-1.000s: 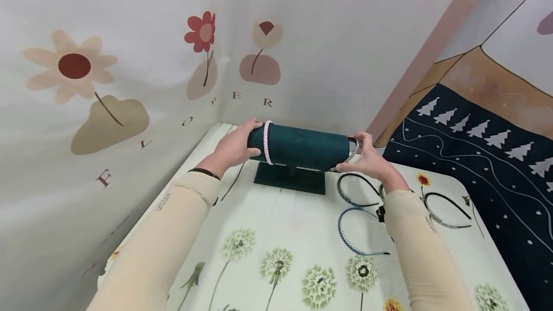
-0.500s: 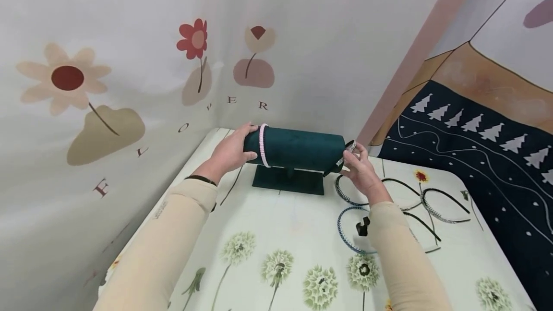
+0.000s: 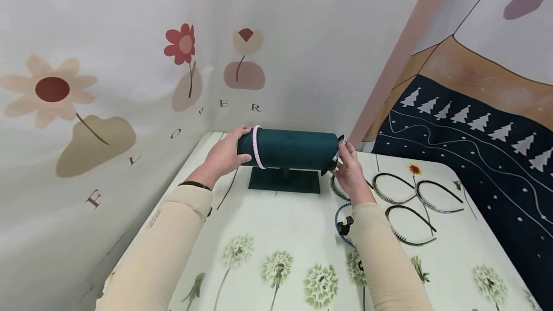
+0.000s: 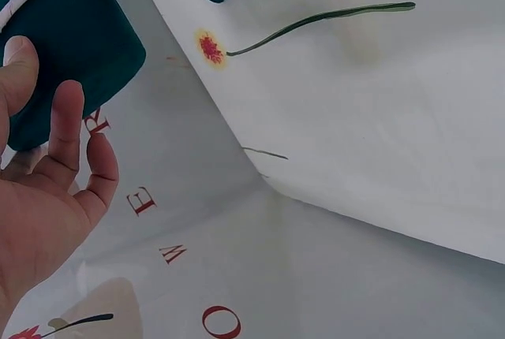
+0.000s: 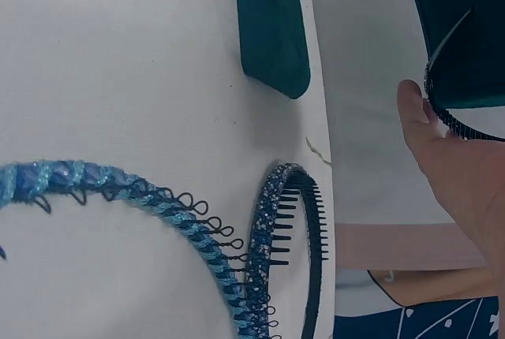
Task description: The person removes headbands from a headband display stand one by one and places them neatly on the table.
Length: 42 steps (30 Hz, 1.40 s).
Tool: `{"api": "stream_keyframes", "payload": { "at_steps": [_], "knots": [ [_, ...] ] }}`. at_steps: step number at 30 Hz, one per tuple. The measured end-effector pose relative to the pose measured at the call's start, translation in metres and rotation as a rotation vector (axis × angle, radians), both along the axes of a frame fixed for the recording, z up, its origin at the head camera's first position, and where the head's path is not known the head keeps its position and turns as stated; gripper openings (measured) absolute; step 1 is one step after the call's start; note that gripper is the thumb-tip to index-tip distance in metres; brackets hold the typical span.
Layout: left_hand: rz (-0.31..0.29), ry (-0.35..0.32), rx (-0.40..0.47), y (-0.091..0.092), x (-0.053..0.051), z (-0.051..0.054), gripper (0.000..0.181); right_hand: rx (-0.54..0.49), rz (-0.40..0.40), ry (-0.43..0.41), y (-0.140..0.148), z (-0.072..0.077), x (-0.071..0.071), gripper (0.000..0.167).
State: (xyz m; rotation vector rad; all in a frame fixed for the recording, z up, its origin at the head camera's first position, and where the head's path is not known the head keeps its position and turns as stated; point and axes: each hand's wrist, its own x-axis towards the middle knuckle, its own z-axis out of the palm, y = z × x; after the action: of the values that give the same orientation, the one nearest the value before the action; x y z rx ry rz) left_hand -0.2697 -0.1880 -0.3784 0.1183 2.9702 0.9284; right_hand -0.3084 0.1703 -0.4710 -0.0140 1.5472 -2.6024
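Observation:
A dark green padded headband display stand (image 3: 295, 150) lies as a horizontal roll on its flat base (image 3: 282, 181). My left hand (image 3: 222, 155) grips the roll's left end, thumb in front and fingers over the top, beside a pink headband (image 3: 257, 147) that circles the roll. At the right end, my right hand (image 3: 351, 173) pinches a sparkly silver-and-black toothed headband (image 3: 342, 140). In the right wrist view that headband (image 5: 465, 132) sits at the rim of the roll, partly around it; the fingers behind it are mostly hidden.
Several toothed headbands lie on the right of the flowered tabletop, among them a silver one (image 3: 436, 208), a dark one (image 3: 399, 238) and a blue one (image 5: 189, 232), partly under my right forearm. A printed curtain (image 3: 302, 61) hangs close behind the stand.
My right hand has turned and shifted slightly left with the silver-and-black headband, which now sits over the roll's right end. The left hand keeps its grip. The head view has shifted a little.

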Motion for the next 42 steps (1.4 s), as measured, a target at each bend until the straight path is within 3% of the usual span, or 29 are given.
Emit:
{"api": "stream_keyframes", "payload": {
  "at_steps": [8, 17, 23, 28, 30, 33, 42],
  "knots": [
    [-0.039, 0.005, 0.016, 0.003, -0.005, 0.003, 0.086, -0.034, -0.045, -0.011, 0.013, 0.002, 0.009, 0.087],
    [-0.018, -0.008, 0.045, -0.025, 0.011, -0.001, 0.087, 0.03, -0.039, 0.002, 0.023, 0.005, 0.016, 0.079],
    [0.001, 0.017, 0.026, -0.047, 0.023, -0.002, 0.088, 0.085, -0.013, 0.016, 0.037, 0.015, 0.025, 0.084],
    [-0.021, 0.042, 0.018, -0.056, 0.026, -0.003, 0.089, 0.144, 0.013, 0.006, 0.063, 0.029, 0.035, 0.088],
    [-0.028, 0.05, 0.019, -0.057, 0.026, -0.004, 0.089, 0.21, 0.025, 0.025, 0.078, 0.037, 0.038, 0.092],
    [-0.034, 0.045, 0.021, -0.058, 0.025, -0.004, 0.089, 0.398, 0.052, 0.073, 0.102, 0.047, 0.043, 0.098],
    [-0.05, 0.035, 0.01, -0.06, 0.023, -0.002, 0.088, 1.065, 0.156, 0.162, 0.166, 0.059, 0.06, 0.131]
  ]
}}
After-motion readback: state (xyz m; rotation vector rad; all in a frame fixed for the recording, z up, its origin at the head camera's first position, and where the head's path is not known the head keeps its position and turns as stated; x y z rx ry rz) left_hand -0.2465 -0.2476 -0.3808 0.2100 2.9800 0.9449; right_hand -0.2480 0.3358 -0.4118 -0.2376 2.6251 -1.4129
